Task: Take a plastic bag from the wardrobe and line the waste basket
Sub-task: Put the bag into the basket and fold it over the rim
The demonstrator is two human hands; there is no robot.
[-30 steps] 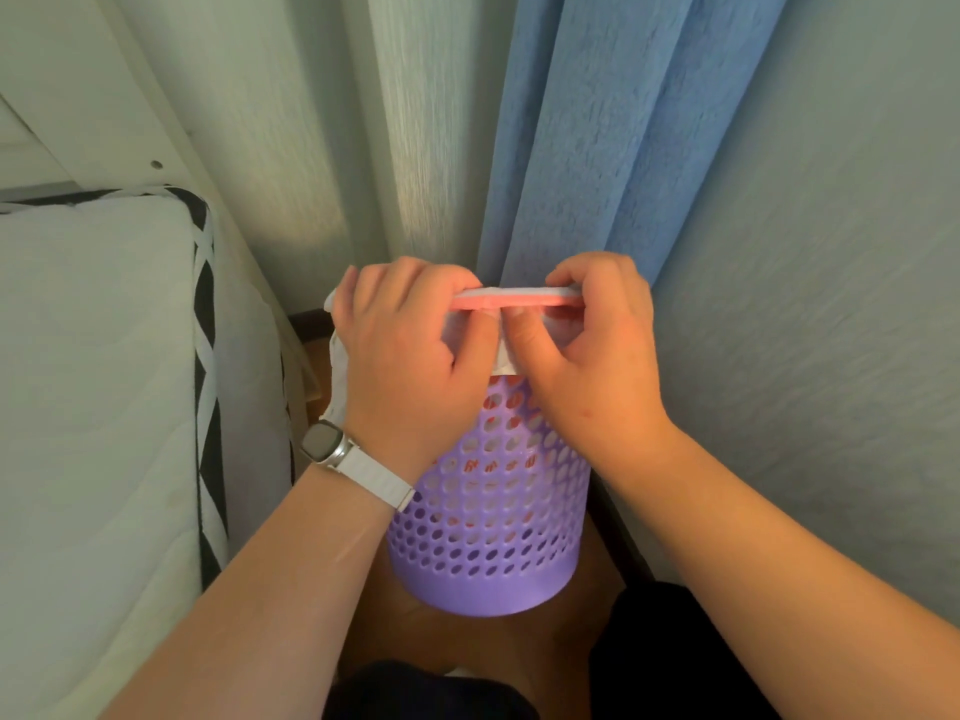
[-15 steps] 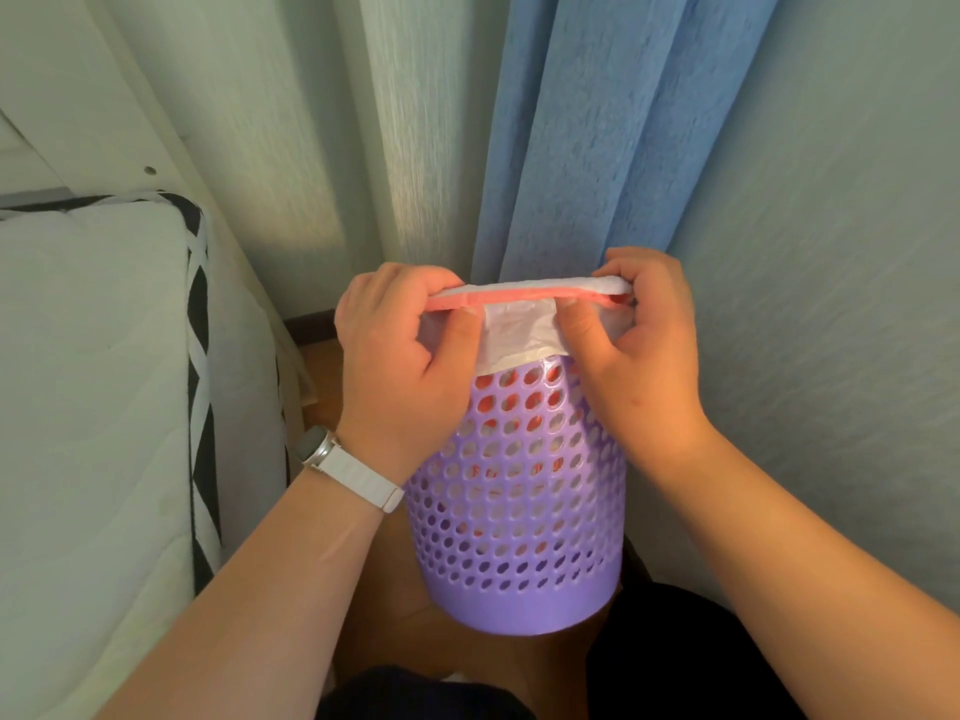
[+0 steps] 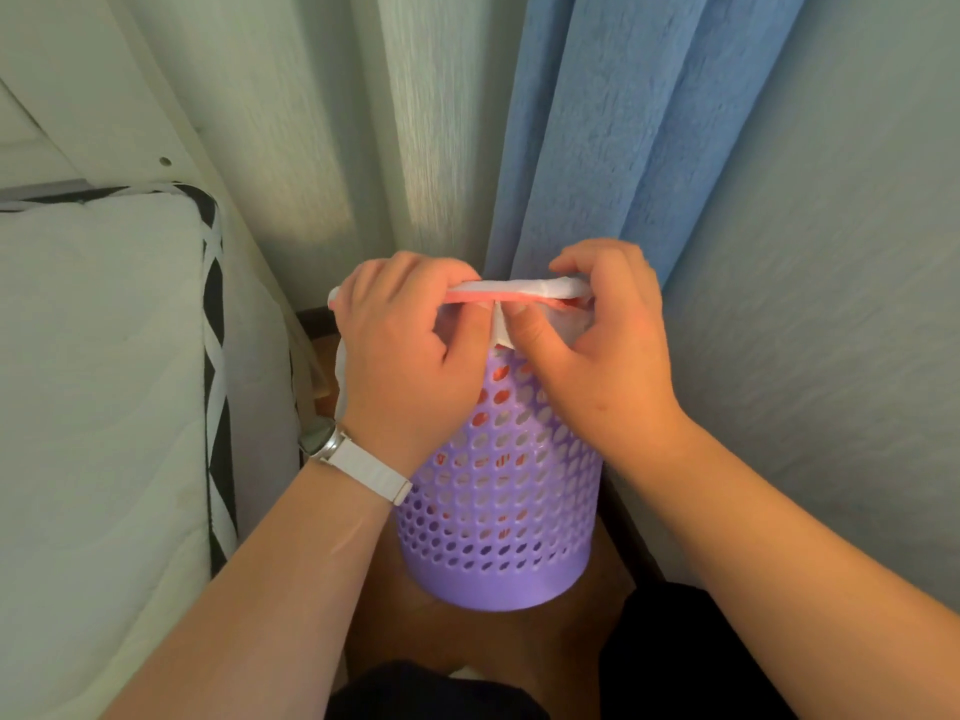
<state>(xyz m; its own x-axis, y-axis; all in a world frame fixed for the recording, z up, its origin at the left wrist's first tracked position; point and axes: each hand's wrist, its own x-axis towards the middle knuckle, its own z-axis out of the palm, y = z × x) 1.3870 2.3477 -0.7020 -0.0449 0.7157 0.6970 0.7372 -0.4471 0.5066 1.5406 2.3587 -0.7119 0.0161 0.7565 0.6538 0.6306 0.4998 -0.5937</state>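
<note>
A purple perforated waste basket [image 3: 498, 506] stands on the wooden floor in the corner. A white plastic bag [image 3: 524, 289] with a pink-red band along its top is stretched over the basket's rim, and part of it shows through the holes. My left hand [image 3: 405, 356] pinches the bag at the rim's left side; a white watch is on that wrist. My right hand [image 3: 602, 345] pinches the bag at the rim's right side, thumb pressing a white fold down against the basket's near wall. The basket's opening is hidden behind my hands.
A white mattress [image 3: 93, 407] with black-and-white edging fills the left. A blue curtain [image 3: 623, 137] and a pale curtain [image 3: 415, 122] hang behind the basket. A grey wall [image 3: 831, 330] closes the right side. Brown floor [image 3: 467, 636] shows below the basket.
My right hand has slid left along the rim toward my left hand, its thumb now pressing the bag's fold. The basket sits slightly lower and straighter.
</note>
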